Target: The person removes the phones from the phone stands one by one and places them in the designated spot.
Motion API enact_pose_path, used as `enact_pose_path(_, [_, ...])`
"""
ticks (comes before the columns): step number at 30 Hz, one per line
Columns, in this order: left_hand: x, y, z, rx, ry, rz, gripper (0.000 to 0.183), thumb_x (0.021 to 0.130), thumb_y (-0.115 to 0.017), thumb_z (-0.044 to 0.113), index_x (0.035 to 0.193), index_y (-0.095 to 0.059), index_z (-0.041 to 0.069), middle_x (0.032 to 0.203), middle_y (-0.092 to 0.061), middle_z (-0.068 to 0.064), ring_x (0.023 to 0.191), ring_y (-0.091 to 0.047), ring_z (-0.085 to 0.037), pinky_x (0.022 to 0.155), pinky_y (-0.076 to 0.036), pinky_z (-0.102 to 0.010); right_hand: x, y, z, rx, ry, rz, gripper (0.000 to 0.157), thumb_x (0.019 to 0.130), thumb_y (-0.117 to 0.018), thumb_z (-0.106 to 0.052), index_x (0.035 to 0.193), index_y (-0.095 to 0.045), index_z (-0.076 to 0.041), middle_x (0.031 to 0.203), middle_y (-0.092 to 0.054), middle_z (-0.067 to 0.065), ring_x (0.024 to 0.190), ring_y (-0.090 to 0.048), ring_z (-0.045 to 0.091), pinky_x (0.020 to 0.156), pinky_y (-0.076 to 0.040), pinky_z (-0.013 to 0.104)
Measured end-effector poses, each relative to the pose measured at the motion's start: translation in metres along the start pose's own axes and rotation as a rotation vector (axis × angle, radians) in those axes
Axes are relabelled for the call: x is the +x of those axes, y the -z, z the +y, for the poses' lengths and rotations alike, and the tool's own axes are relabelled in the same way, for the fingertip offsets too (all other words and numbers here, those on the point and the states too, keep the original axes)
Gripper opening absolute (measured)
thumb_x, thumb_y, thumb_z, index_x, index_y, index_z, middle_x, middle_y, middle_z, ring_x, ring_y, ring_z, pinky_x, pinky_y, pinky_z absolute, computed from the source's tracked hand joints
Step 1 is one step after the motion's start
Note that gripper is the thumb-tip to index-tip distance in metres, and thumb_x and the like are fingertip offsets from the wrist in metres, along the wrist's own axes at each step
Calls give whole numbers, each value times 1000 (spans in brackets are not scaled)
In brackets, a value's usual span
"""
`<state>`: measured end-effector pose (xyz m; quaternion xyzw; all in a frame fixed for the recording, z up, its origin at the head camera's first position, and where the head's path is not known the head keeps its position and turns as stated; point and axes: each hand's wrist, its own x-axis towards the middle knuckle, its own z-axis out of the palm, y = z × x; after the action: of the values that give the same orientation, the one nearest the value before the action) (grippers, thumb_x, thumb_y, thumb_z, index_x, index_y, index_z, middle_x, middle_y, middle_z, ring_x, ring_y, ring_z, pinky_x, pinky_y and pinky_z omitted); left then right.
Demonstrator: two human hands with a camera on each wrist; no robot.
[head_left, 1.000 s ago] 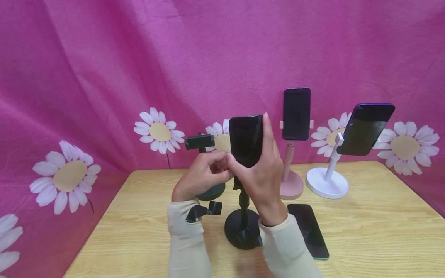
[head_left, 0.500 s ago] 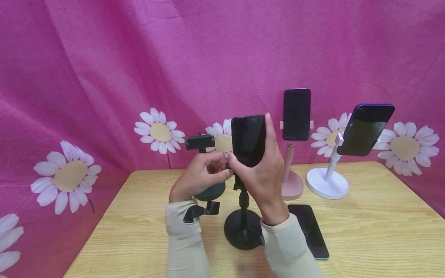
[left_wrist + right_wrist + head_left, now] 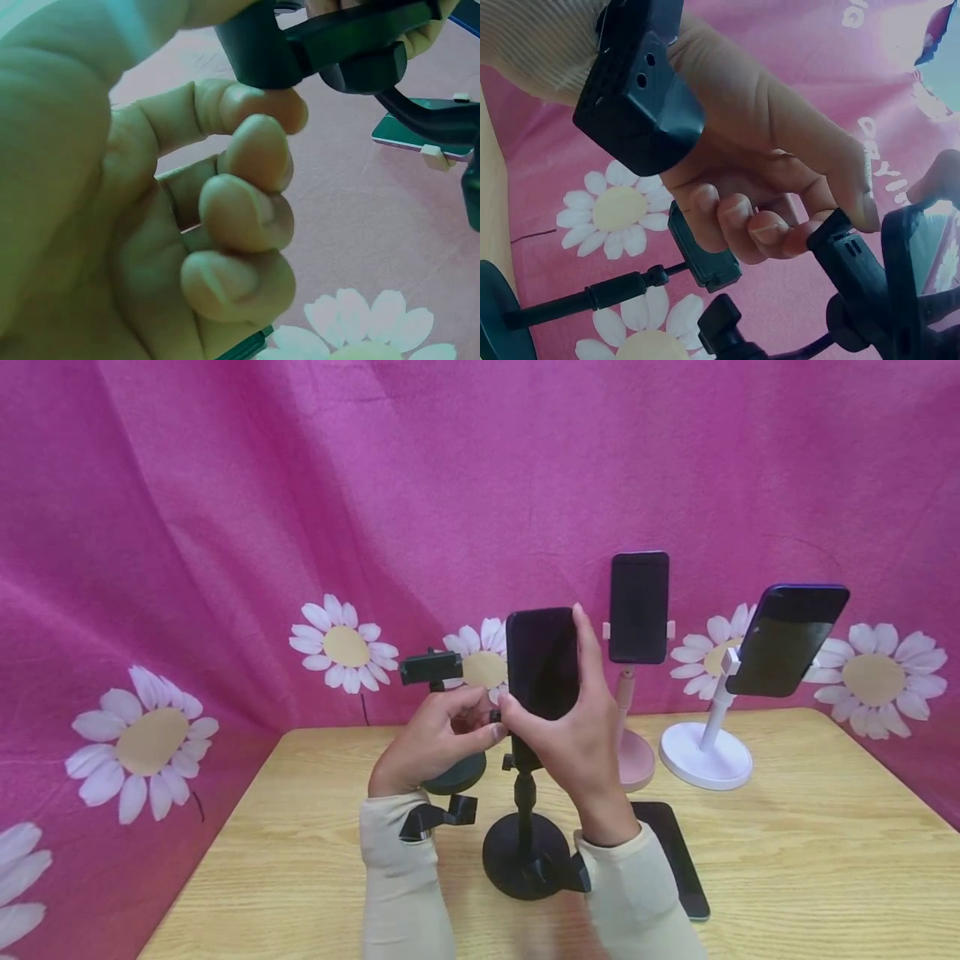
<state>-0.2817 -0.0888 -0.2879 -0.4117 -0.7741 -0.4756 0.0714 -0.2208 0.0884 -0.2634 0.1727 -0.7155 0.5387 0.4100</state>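
My left hand (image 3: 435, 739) pinches the side arm of a black phone holder (image 3: 259, 52) between thumb and index finger. Its other fingers are curled in the left wrist view. The right wrist view shows the same pinch on the slotted end of the holder arm (image 3: 851, 259). My right hand (image 3: 573, 739) grips a black smartphone (image 3: 542, 660), thumb on its left side and fingers along its right edge. The phone stands upright over the black phone stand (image 3: 525, 856), whose round base rests on the table. The phone's back is hidden in the head view.
Behind my left hand stands a dark stand with a bare holder (image 3: 431, 667). Pink (image 3: 633, 760) and white (image 3: 705, 756) stands at the right each carry a phone. Another phone (image 3: 671, 860) lies flat by my right sleeve. A pink daisy-printed cloth (image 3: 480, 485) hangs behind the table.
My right hand and the phone have shifted slightly right. A small gap has opened between the left fingertips and the phone, with the black holder end showing there. The left hand is nearly still.
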Motion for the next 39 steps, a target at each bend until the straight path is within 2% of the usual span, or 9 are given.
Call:
enact_pose_path(3, [0,-1,3,31,5,6,19,88,-70,22,77,-56,16,72,-51,-1,68,-52,-17,61,-46,-31,0,4,-16,38,-19,-23,95,69,-78,-5,150,-29,-7,151,-38,11,137,-37,21,110,-30,50])
enact_pose_path(5, [0,-1,5,42,6,8,18,88,-70,22,77,-55,17,71,-51,0,68,-53,-16,61,-47,-31,0,4,-19,51,-31,-34,94,69,-78,-4,150,-29,-6,150,-38,12,137,-38,21,109,-31,49])
enact_pose_path(9, [-1,-2,8,53,27,4,15,87,-70,19,82,-56,17,72,-52,0,68,-54,-16,62,-49,-31,0,0,-2,55,-31,-40,98,69,-82,-10,151,-28,-18,149,-41,1,130,-44,14,104,-39,45])
enact_pose_path(13, [-2,-1,7,62,47,7,13,86,-70,15,85,-57,14,73,-51,-1,69,-53,-17,64,-48,-32,-2,-5,12,59,-4,-54,101,69,-85,-18,150,-26,-29,131,-56,-2,109,-56,14,87,-50,41])
enact_pose_path(19, [-3,1,10,62,42,-1,11,86,-70,12,90,-60,14,74,-53,0,69,-54,-17,66,-49,-36,-4,-8,12,44,44,-68,100,71,-84,-20,150,-24,-30,109,-66,5,92,-64,17,72,-55,40])
enact_pose_path(25, [-4,3,11,73,67,-9,13,85,-69,12,94,-62,16,76,-57,0,71,-57,-17,68,-52,-37,-5,-11,10,-7,86,-58,97,71,-82,-22,150,-25,-27,99,-69,6,79,-67,17,62,-56,36])
enact_pose_path(29, [-5,3,11,52,89,-7,13,84,-69,13,95,-62,15,78,-57,-1,72,-58,-18,69,-52,-42,-6,-12,8,-36,98,-44,97,70,-81,-26,149,-26,-26,97,-68,5,74,-65,16,58,-55,34])
enact_pose_path(39, [-5,4,10,76,64,3,11,86,-70,19,93,-62,16,75,-57,1,70,-57,-17,66,-51,-37,-5,-9,5,26,80,-47,95,72,-81,-23,149,-25,-26,97,-69,6,81,-67,16,64,-56,37])
